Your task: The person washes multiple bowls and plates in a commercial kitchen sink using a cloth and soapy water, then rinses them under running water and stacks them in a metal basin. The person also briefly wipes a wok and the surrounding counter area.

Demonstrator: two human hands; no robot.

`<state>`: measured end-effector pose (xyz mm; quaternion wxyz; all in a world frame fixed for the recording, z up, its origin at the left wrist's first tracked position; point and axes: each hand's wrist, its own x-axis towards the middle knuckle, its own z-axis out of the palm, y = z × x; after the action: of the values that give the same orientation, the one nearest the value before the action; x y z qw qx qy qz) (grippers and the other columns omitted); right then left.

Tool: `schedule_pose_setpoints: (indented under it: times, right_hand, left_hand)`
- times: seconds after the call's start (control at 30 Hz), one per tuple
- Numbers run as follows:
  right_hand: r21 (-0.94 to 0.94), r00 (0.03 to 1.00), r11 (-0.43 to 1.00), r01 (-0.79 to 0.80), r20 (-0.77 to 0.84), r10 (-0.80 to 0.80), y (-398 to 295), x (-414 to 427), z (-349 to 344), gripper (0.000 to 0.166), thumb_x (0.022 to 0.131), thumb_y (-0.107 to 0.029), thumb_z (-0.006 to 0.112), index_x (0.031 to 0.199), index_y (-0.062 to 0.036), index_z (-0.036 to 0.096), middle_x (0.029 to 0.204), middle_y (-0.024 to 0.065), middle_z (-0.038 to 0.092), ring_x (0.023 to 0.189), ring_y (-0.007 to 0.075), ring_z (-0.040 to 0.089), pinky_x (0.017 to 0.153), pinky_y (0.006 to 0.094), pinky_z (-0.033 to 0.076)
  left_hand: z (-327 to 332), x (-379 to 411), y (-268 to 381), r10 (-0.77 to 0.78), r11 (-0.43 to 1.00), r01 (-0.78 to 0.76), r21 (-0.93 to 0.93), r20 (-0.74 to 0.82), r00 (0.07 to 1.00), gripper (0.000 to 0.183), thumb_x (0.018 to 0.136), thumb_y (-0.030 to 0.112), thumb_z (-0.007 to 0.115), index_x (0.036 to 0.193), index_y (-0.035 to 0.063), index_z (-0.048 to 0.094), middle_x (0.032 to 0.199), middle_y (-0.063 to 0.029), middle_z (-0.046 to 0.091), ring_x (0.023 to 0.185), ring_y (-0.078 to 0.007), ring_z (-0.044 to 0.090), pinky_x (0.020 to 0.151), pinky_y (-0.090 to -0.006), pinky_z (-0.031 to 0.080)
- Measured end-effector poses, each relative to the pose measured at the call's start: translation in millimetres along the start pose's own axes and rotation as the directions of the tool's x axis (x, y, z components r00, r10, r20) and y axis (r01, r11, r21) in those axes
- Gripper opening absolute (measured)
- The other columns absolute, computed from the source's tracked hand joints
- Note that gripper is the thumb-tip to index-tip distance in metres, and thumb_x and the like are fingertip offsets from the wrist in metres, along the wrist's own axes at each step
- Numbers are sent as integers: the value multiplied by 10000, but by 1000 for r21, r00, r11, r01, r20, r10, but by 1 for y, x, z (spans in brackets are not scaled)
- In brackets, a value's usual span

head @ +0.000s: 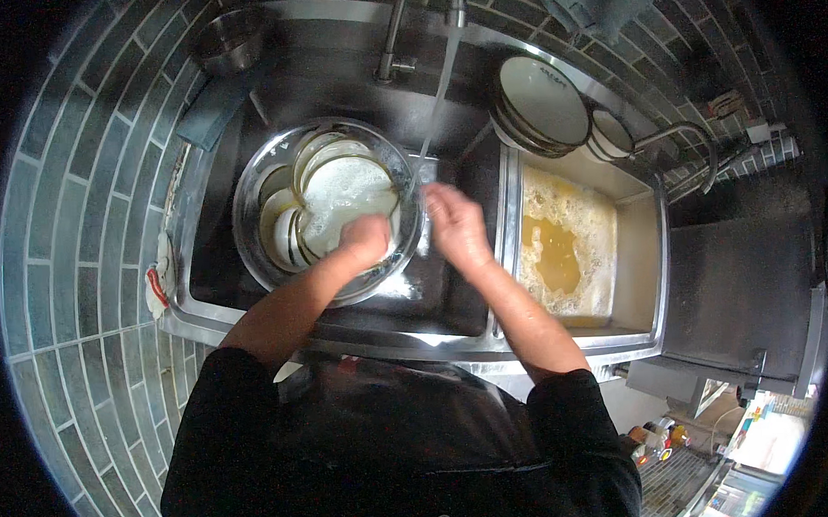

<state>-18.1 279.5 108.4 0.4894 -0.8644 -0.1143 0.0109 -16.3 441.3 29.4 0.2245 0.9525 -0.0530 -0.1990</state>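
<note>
A round metal basin (273,148) stands in the left sink and holds several white dishes with dark rims. The uppermost dish (350,182) has soapy water and foam in it. My left hand (367,238) is curled over the lower right part of this dish; its fingertips are hidden. My right hand (458,224) is blurred, just beyond the basin's right rim, with its fingers bent. No object shows clearly in it. From the faucet (456,11) a stream of water (439,97) runs down near the basin's right side.
The right sink (638,251) contains cloudy yellowish water with foam. Behind it stand stacked white bowls (544,97) and smaller bowls (611,135). A metal pot (227,46) and a folded cloth (214,115) are at the back left. Tiled walls enclose the sinks.
</note>
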Motion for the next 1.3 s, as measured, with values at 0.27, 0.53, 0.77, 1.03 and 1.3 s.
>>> schedule_pose_setpoints:
  times: [0.27,0.53,0.77,1.03,1.3]
  right_hand:
    - [-449,970,868,211,-16,-244,-5,54,57,558,923,-407,282,1298,-3,365,1339,228,357,1275,322,310,1051,383,210]
    - [808,791,143,-572,497,357,36,64,-30,497,913,-464,386,1177,-61,506,1180,137,541,1091,255,513,947,400,396]
    - [994,808,20,-107,75,584,10,74,6,430,901,-372,476,1137,-14,512,1131,117,567,1022,272,539,919,432,406]
    - [900,798,433,-57,-220,562,-8,63,23,252,900,-215,514,1017,6,546,925,92,605,821,193,580,726,318,480]
    - [-283,910,867,409,195,-366,0,47,50,577,737,-11,502,1290,-4,340,1355,225,311,1253,348,313,1009,399,306]
  left_hand:
    - [-55,3,1,-103,230,-176,-957,-204,973,196,912,127,436,1012,6,553,881,-50,600,796,-127,549,726,-265,458]
    - [-103,50,-13,62,-262,-167,-950,-189,980,263,901,200,455,966,-34,556,919,-118,610,826,-202,592,757,-323,480]
    - [-7,136,-23,-479,364,-128,-923,-303,824,358,900,258,357,963,-38,550,982,-190,597,902,-309,576,801,-379,445]
    - [-50,52,44,-15,849,-331,-411,-645,764,632,835,375,502,1299,7,282,1268,-275,354,1186,-430,327,982,-461,285]
    - [-112,6,11,43,219,-52,-974,-44,998,788,740,316,619,1366,95,196,1303,-162,358,1198,-293,366,991,-393,312]
